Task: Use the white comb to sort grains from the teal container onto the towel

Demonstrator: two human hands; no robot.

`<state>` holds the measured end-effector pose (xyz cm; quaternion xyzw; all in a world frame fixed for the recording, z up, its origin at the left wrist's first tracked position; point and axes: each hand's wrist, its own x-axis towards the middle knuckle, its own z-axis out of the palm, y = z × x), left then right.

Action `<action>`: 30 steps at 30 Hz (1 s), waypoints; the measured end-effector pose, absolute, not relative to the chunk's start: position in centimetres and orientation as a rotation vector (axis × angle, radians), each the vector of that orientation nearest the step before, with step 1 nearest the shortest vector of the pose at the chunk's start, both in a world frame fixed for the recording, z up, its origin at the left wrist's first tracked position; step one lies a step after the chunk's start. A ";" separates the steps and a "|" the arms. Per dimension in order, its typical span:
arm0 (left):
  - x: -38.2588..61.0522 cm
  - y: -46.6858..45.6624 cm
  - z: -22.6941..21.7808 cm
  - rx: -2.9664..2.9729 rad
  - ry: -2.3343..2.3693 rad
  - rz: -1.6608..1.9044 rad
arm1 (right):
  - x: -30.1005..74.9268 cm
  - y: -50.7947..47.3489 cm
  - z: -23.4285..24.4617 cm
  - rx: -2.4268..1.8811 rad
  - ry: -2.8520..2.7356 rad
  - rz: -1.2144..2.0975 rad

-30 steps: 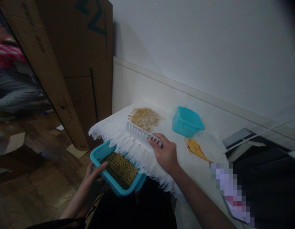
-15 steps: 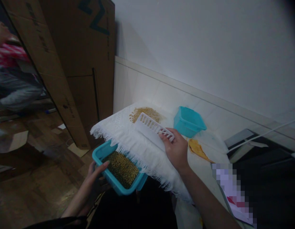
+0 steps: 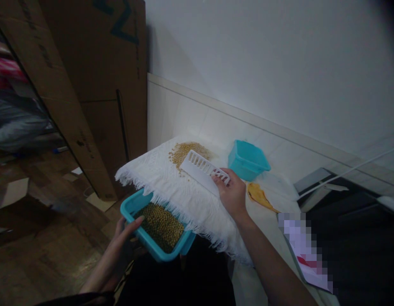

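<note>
White slotted plastic scraper (image 3: 201, 168) held in the right hand (image 3: 232, 194), grip closed on its near end — far end at the edge of a soybean pile (image 3: 188, 152) on the fringed white cloth (image 3: 171, 187). Left hand (image 3: 122, 238) grips the near wall of a teal tray (image 3: 157, 229), fingers wrapped on it; tray sits below the cloth's front edge, already well filled with beans. A second teal tray (image 3: 248, 159) stands farther back on the table (image 3: 267, 221), beside a yellow smear (image 3: 259, 196).

Risks, as I judge them: beans dragged off the fringe to either side of the tray — it spans only part of the edge. Tray held one-handed; a tilt would spill it onto the wooden floor (image 3: 40, 238).
</note>
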<state>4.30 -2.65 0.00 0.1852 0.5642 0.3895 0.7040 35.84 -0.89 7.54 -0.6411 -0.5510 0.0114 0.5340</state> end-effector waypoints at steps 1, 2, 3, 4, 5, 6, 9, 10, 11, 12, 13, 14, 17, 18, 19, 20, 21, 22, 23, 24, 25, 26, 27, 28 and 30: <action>4.3 -2.7 0.0 0.416 1.256 0.862 | 35.8 -0.8 7.6 -1.527 -1.311 0.021; 4.3 -2.7 0.1 0.419 1.253 0.855 | 35.8 -0.8 7.6 -1.525 -1.313 0.017; 4.2 -2.6 0.1 0.420 1.249 0.849 | 35.8 -0.7 7.6 -1.524 -1.316 0.019; 4.2 -2.6 0.2 0.421 1.240 0.844 | 35.7 -0.7 7.6 -1.524 -1.321 0.026; 4.2 -2.6 0.2 0.419 1.230 0.844 | 35.6 -0.7 7.6 -1.525 -1.325 0.038; 4.2 -2.6 0.2 0.415 1.225 0.849 | 35.5 -0.7 7.6 -1.527 -1.329 0.052; 4.2 -2.6 0.1 0.399 1.234 0.867 | 35.2 -0.8 7.7 -1.526 -1.332 0.084; 4.2 -2.6 0.0 0.397 1.241 0.865 | 35.1 -0.9 7.7 -1.523 -1.329 0.087; 4.3 -2.6 0.0 0.395 1.247 0.860 | 35.0 -0.9 7.8 -1.520 -1.326 0.089; 4.3 -2.6 0.0 0.394 1.248 0.857 | 34.9 -0.9 7.8 -1.517 -1.323 0.088; 4.4 -2.6 0.1 0.391 1.248 0.857 | 34.8 -0.9 7.8 -1.515 -1.322 0.089; 4.4 -2.6 0.2 0.387 1.251 0.859 | 34.8 -0.9 7.9 -1.513 -1.324 0.093; 4.5 -2.5 0.5 0.389 1.272 0.853 | 34.7 -0.9 7.9 -1.505 -1.334 0.115; 4.4 -2.5 0.6 0.396 1.273 0.844 | 34.7 -0.9 7.9 -1.502 -1.335 0.117; 4.4 -2.5 0.6 0.404 1.266 0.833 | 34.7 -0.9 7.9 -1.502 -1.333 0.113; 4.3 -2.5 0.7 0.410 1.256 0.826 | 34.7 -0.8 7.9 -1.503 -1.330 0.104; 4.3 -2.5 0.7 0.411 1.246 0.823 | 34.6 -0.8 8.0 -1.507 -1.329 0.092; 4.2 -2.5 0.7 0.407 1.239 0.823 | 34.6 -0.8 8.1 -1.511 -1.330 0.079; 4.1 -2.5 0.6 0.400 1.238 0.822 | 34.5 -0.8 8.2 -1.514 -1.334 0.069; 4.1 -2.5 0.6 0.393 1.240 0.821 | 34.3 -0.7 8.3 -1.514 -1.345 0.062; 4.1 -2.4 0.5 0.392 1.242 0.819 | 34.1 -0.7 8.4 -1.511 -1.359 0.060; 4.0 -2.4 0.5 0.396 1.242 0.817 | 33.9 -0.6 8.5 -1.505 -1.377 0.062; 4.0 -2.4 0.4 0.403 1.240 0.815 | 33.6 -0.5 8.6 -1.499 -1.395 0.067; 4.0 -2.4 0.3 0.410 1.237 0.813 | 33.4 -0.5 8.7 -1.493 -1.413 0.074; 3.9 -2.4 0.2 0.422 1.232 0.816 | 32.9 -0.3 8.7 -1.483 -1.439 0.092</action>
